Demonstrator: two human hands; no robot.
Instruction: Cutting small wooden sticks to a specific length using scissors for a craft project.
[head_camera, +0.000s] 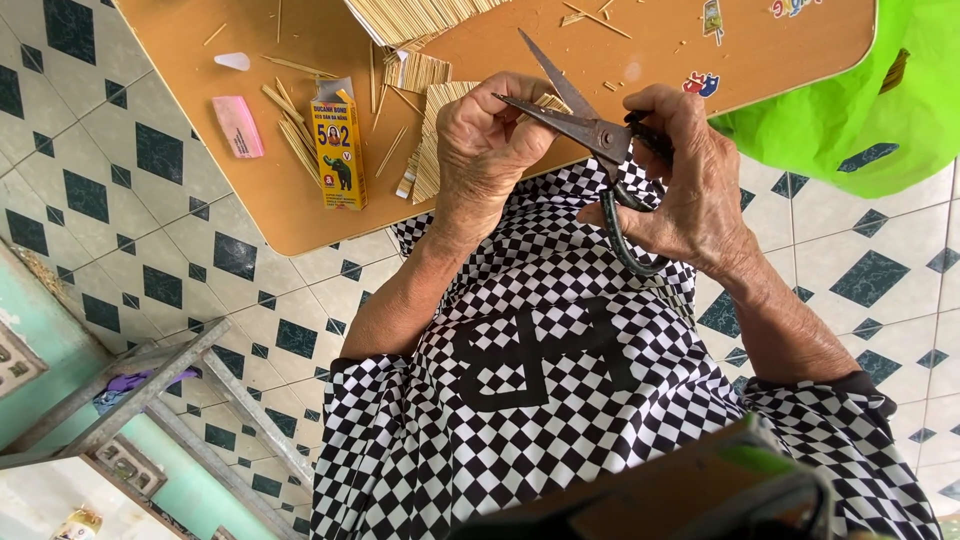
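The left hand (485, 150) is curled shut, pinching something thin against the open blades, though what it grips is too small to make out; it may be a stick. The right hand (685, 185) is closed through the dark loop handles of a pair of scissors (585, 125), held just above the near edge of the worktop (300, 210), over the lap. The blades stand apart in a narrow V, and the scissors' long axis runs from the handles at the right up toward the left, tips pointing at the far side of the worktop. Judging by what lies about, a good deal is done: flat mats of joined sticks (430, 150) sit under the left hand and at the far edge, while loose sticks (290, 125) beside the yellow glue box (340, 150) and pink eraser-like block (238, 126) remain unused
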